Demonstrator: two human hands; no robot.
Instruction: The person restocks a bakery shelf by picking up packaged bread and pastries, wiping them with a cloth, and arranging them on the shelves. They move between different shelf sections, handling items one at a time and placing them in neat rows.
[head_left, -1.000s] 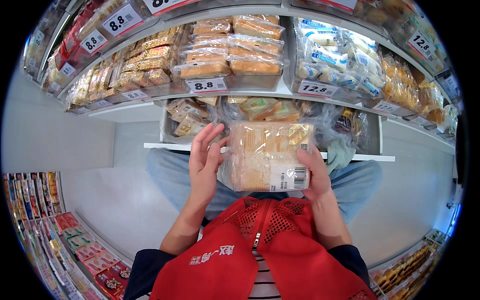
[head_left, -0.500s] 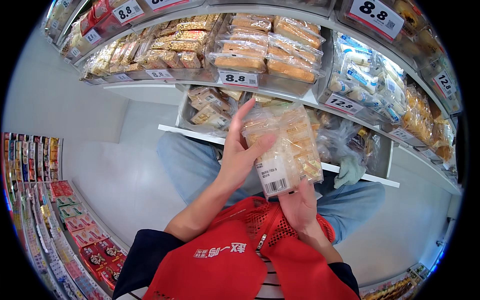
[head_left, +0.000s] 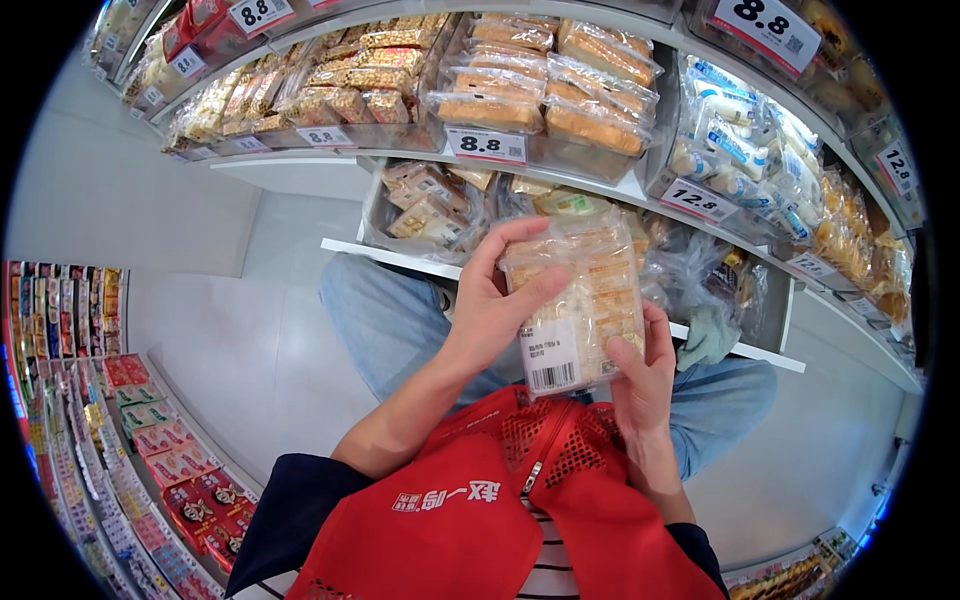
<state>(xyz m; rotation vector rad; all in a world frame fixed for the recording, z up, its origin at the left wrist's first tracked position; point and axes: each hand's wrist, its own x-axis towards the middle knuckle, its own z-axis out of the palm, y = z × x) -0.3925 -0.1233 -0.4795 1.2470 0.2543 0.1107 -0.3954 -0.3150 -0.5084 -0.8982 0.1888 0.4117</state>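
A clear plastic pack of pale sliced bread (head_left: 585, 300), with a white barcode label at its lower left, is held upright in front of my lap. Orange-brown print shows through the wrap on its right part. Whether it is one pack or several pressed together, I cannot tell. My left hand (head_left: 497, 310) grips its left side, thumb across the front and index finger bent along the top. On the lower right edge, my right hand (head_left: 645, 375) closes with the thumb on the front. Both hands' other fingers are partly hidden behind the pack.
Beyond the pack, a pulled-out drawer (head_left: 400, 258) holds more packaged goods (head_left: 430, 215), crumpled plastic bags (head_left: 690, 270) and a grey-green cloth (head_left: 708, 338) over its edge. Above it are shelves of wrapped loaves (head_left: 490, 110) and white-and-blue packets (head_left: 735, 145). Snack racks (head_left: 160, 430) stand at left.
My right hand has moved from under the pack's bottom up to its right edge, its thumb now on the front. My left index finger has bent over the top; the pack looks narrower.
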